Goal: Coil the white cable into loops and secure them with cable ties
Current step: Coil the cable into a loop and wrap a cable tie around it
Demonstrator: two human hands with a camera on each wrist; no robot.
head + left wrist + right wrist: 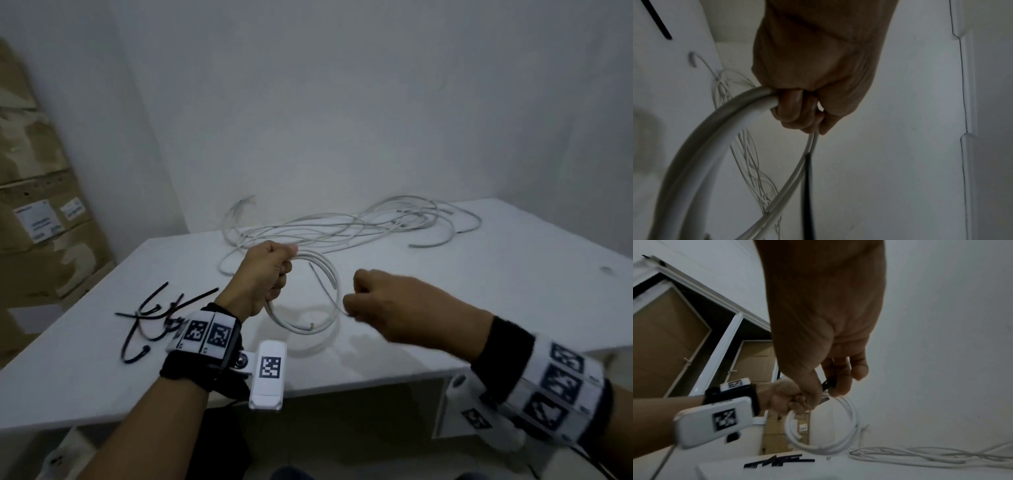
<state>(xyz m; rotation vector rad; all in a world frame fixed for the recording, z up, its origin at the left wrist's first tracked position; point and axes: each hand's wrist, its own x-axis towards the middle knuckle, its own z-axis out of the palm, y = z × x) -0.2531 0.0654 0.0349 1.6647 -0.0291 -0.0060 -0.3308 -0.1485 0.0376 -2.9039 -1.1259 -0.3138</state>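
My left hand (274, 274) grips a small coil of white cable (329, 320) above the table, with the loops hanging down to the right of the fist. In the left wrist view the coil (715, 138) runs out of the curled fingers (791, 107). My right hand (358, 299) is just right of the coil and pinches a black cable tie (828, 383) close to the left fist (785, 400). The tie (806, 194) shows as a dark strip crossing the loops. The rest of the white cable (359, 226) lies loose and tangled on the far side of the table.
Several spare black cable ties (154, 315) lie on the white table (462, 308) left of my left wrist. Cardboard boxes (41, 205) are stacked against the wall at the left. White walls close in behind and to the right.
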